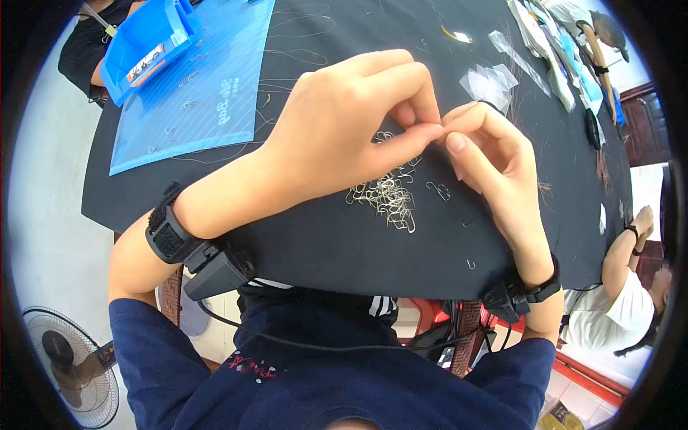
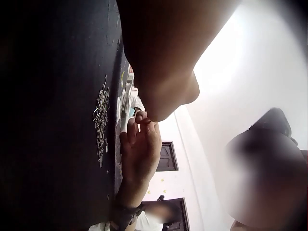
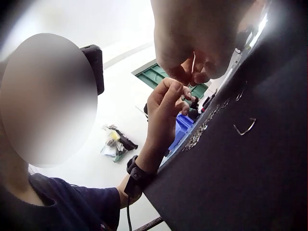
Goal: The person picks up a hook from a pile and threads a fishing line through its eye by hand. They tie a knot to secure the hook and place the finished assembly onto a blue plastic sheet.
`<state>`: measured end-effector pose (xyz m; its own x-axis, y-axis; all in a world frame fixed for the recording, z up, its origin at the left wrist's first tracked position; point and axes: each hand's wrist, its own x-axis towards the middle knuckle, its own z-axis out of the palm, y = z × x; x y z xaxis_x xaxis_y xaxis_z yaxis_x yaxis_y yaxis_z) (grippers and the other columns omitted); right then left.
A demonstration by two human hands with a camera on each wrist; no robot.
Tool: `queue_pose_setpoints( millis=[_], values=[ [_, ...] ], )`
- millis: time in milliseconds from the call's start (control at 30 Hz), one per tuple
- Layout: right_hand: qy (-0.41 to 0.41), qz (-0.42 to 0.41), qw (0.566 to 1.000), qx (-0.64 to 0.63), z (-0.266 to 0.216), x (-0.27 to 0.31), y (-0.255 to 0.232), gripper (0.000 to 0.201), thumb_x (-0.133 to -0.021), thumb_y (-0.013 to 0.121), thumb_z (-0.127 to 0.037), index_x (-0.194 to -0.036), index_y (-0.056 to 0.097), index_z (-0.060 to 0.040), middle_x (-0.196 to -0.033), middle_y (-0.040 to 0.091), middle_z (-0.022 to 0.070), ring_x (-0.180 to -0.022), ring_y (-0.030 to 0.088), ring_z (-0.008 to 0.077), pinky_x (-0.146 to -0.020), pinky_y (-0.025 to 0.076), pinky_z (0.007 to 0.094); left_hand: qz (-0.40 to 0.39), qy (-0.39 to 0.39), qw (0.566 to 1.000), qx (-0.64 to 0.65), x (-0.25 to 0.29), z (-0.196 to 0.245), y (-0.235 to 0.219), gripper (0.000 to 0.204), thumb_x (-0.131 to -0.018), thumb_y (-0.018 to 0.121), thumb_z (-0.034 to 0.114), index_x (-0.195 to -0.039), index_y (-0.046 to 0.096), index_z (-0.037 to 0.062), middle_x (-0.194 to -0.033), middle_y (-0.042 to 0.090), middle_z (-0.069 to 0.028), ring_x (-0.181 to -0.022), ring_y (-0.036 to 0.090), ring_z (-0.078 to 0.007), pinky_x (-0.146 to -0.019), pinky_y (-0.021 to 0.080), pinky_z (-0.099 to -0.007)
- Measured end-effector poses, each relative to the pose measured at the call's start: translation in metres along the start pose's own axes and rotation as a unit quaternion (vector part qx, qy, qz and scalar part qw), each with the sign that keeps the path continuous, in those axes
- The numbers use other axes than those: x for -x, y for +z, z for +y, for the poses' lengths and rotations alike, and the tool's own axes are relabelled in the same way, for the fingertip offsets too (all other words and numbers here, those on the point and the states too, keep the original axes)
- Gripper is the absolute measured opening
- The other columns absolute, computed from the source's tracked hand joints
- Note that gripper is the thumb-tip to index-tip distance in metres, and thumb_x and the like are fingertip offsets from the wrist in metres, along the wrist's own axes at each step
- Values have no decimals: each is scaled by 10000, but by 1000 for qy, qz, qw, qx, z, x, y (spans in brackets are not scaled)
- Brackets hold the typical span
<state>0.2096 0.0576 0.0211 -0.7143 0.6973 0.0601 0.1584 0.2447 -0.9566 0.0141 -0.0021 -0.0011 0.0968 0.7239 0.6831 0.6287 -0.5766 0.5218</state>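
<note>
Both hands meet above the black table, fingertip to fingertip. My left hand [image 1: 351, 118] pinches with thumb and index finger, its other fingers curled behind. Opposite it, my right hand [image 1: 494, 147] pinches at the same spot. A thin, pale, slightly curved piece like a fish hook [image 3: 194, 62] shows between the right fingers in the right wrist view, its end close to the left fingertips. Most of it is hidden by fingers. Beneath the hands lies a pile of fish hooks [image 1: 390, 201], with a few loose hooks [image 1: 438, 190] to its right.
A blue file bag [image 1: 215, 100] lies at the left with a blue bin [image 1: 147, 50] on it. Fine lines [image 1: 294, 54] trail across the table [image 1: 308, 247]. Clear plastic pieces [image 1: 489, 86] and brown strands [image 1: 600, 168] lie at the right. Other people sit around the table.
</note>
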Motion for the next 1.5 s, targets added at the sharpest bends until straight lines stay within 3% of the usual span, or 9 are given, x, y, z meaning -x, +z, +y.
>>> queue_pose_setpoints(
  millis=[100,333,467,633,767,933,1133,1267,1500],
  values=[
    [-59,11,998,13,6,0,-2,59,-875,628,-67,-888,609,-13,-860,604,0,-709,529,57,-638,430,213,-20,-8,1000,22,0,2,2,72,-785,701,58,-779,630,51,-704,552,8,-627,562,-68,-458,369,-221],
    [-289,63,906,302,3,-2,-1,146,-705,635,46,-823,587,-24,-840,570,84,-700,587,233,-607,470,297,-111,-261,924,256,5,16,1,179,-885,659,117,-793,540,19,-656,500,39,-596,434,-5,-519,336,-189],
    [-275,32,912,304,4,-4,0,156,-699,629,51,-824,566,-19,-843,563,92,-705,585,257,-612,471,307,-118,-238,933,241,9,12,3,161,-894,638,80,-794,527,19,-674,467,41,-602,386,-7,-527,302,-194],
    [-191,-9,955,225,0,0,-3,126,-747,627,42,-839,573,-27,-834,563,65,-670,557,173,-573,444,287,-108,-125,976,141,7,10,4,132,-892,637,56,-812,537,24,-714,457,31,-632,372,-9,-542,303,-203],
    [-194,55,967,158,10,-3,-3,91,-789,636,22,-857,599,-26,-818,571,48,-661,537,127,-560,432,266,-95,-158,970,159,4,12,4,123,-897,639,74,-827,550,25,-718,476,30,-623,375,-23,-541,316,-215],
    [-266,90,933,226,4,-4,-1,142,-757,664,53,-870,622,-22,-838,605,65,-703,588,148,-586,472,261,-145,-330,862,356,3,13,-1,199,-937,609,198,-806,548,62,-710,464,37,-606,404,-35,-504,343,-203],
    [-370,96,869,316,-2,-3,-6,205,-682,691,69,-855,620,-15,-827,607,97,-701,609,203,-584,487,276,-182,-419,700,549,-2,18,0,284,-958,542,346,-800,510,113,-692,421,45,-591,396,-41,-484,338,-193],
    [-393,101,848,341,0,0,-5,227,-643,697,69,-839,615,-14,-793,598,99,-669,600,226,-568,482,286,-205,-452,637,590,-3,19,-1,279,-962,540,335,-805,504,107,-689,422,46,-565,385,-42,-477,303,-189],
    [-226,62,954,189,4,3,1,152,-692,679,46,-800,597,-23,-748,573,29,-567,510,90,-498,406,233,-163,-274,871,374,3,13,-2,208,-933,628,167,-807,512,49,-711,448,46,-583,406,-18,-497,303,-194]
  ],
)
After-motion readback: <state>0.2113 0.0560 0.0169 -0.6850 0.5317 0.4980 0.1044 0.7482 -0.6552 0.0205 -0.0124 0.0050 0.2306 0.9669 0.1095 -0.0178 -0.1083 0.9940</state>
